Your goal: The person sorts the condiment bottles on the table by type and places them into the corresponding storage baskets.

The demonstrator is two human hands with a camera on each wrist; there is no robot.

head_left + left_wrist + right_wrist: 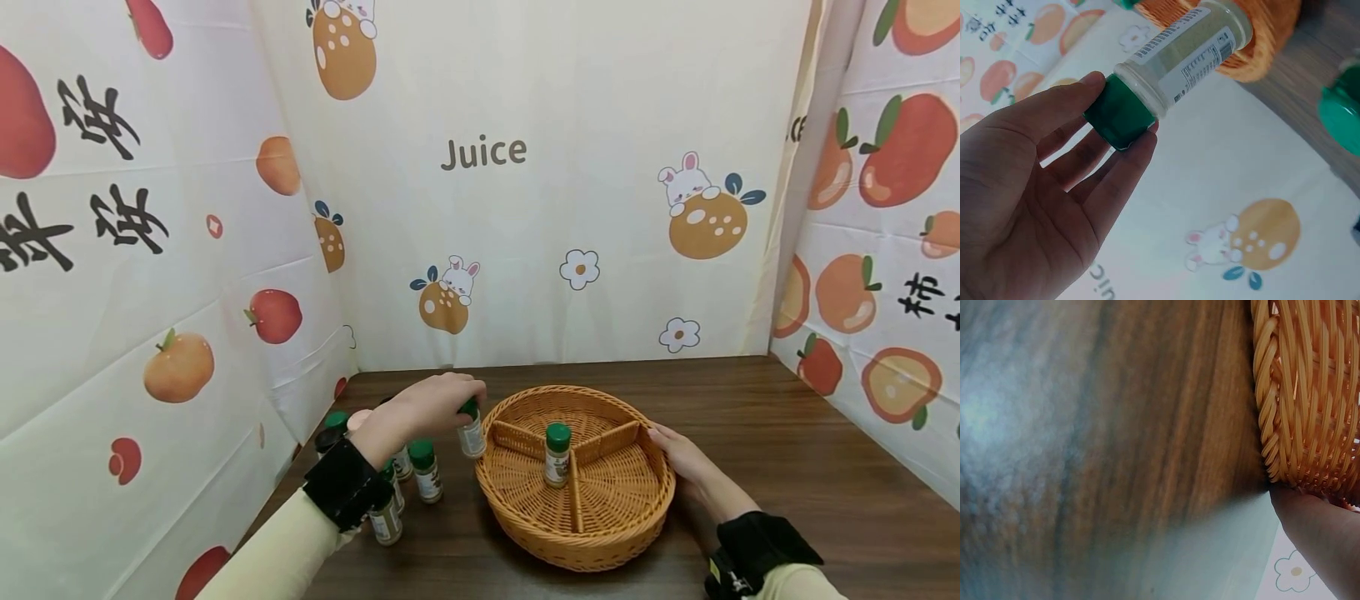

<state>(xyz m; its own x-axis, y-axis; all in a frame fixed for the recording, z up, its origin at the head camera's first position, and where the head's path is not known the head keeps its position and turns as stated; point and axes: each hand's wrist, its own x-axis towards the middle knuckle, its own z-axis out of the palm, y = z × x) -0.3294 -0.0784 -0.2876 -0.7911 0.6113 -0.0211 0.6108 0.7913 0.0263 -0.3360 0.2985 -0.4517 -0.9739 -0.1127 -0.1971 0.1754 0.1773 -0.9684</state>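
My left hand [423, 408] pinches a spice jar [472, 435] by its green cap, thumb on one side and fingers on the other. In the left wrist view this spice jar [1185, 53] is clear with a white label and pale powder inside. It hangs beside the left rim of a round wicker basket [573, 558]. On that basket's right side, my right hand [686, 462] holds the rim. The right wrist view shows one finger [1316, 531] against the woven wall. Another green-capped spice jar [557, 457] stands inside, near where the dividers meet.
Several more jars, one a green-capped jar [426, 472], stand left of the basket, partly hidden behind my left forearm. The dark wooden table [757, 400] is bounded by a printed cloth [585, 192] at the back and on both sides.
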